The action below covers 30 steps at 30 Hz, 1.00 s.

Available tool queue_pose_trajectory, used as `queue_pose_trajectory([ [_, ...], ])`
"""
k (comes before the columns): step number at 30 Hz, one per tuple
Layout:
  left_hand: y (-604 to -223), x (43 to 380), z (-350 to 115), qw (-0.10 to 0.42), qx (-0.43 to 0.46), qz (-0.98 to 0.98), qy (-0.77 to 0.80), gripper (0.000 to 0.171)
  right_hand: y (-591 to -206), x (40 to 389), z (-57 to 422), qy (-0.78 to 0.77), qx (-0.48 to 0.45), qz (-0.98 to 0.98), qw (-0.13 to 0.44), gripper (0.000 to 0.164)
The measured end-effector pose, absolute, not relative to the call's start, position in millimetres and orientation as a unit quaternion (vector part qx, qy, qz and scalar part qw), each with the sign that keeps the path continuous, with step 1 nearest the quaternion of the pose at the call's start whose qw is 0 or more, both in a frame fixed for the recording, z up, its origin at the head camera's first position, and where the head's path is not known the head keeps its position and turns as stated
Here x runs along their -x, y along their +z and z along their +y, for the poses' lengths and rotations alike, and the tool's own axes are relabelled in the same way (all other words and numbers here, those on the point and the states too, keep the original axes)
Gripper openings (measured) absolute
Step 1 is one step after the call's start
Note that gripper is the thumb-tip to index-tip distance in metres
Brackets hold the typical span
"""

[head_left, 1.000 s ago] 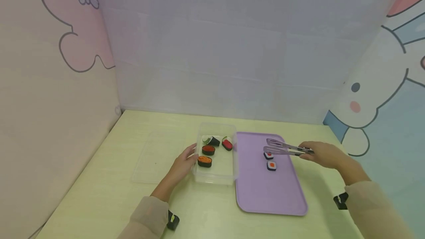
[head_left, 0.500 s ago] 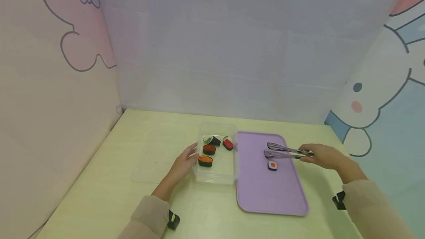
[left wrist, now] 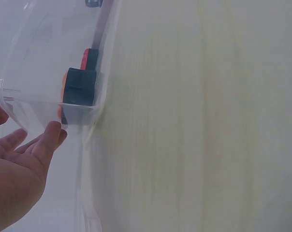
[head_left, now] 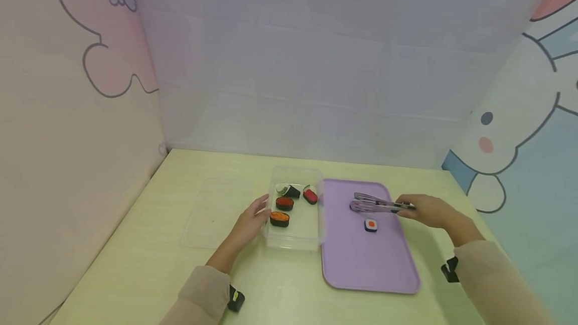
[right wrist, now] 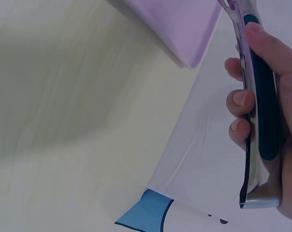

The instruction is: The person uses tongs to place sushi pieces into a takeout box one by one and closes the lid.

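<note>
One clear lid lies flat, left of centre low in the frame. Left hand rests against the box's left wall, fingers loosely spread. Box, lower centre, holds four sushi; thin plastic, probably light, slippery, apt to flex, best steadied at the rim. Tray, lower right, bears a roll: likely light, firm, best taken by its dark sides. Tongs over tray, tips slightly apart; cannot tell whether they pinch anything. Right hand grips the handles.

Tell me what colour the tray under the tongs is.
The rectangular tray is plain light purple; the head view shows it best.
</note>
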<state>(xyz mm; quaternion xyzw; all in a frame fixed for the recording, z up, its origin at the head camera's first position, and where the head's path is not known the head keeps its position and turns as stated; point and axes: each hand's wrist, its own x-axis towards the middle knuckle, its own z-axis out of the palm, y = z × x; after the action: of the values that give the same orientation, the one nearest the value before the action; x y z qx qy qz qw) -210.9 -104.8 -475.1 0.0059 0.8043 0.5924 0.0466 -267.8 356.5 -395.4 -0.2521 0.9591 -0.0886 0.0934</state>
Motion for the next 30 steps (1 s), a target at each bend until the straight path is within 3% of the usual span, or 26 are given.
queue_pose_trajectory([
  [7, -474, 211, -105, 0.047, -0.01, 0.804, 0.593, 0.051, -380, 268, 339, -0.099, 0.268, 0.956, 0.062, 0.036],
  [18, -475, 211, -105, 0.049, 0.0, 0.806, 0.589, 0.05, -351, 263, 294, -0.106, 0.305, 0.946, 0.018, 0.038],
  [30, -472, 209, -104, 0.043, -0.001, 0.809, 0.586, 0.051, -358, 274, 252, -0.097, 0.343, 0.933, 0.043, 0.033],
])
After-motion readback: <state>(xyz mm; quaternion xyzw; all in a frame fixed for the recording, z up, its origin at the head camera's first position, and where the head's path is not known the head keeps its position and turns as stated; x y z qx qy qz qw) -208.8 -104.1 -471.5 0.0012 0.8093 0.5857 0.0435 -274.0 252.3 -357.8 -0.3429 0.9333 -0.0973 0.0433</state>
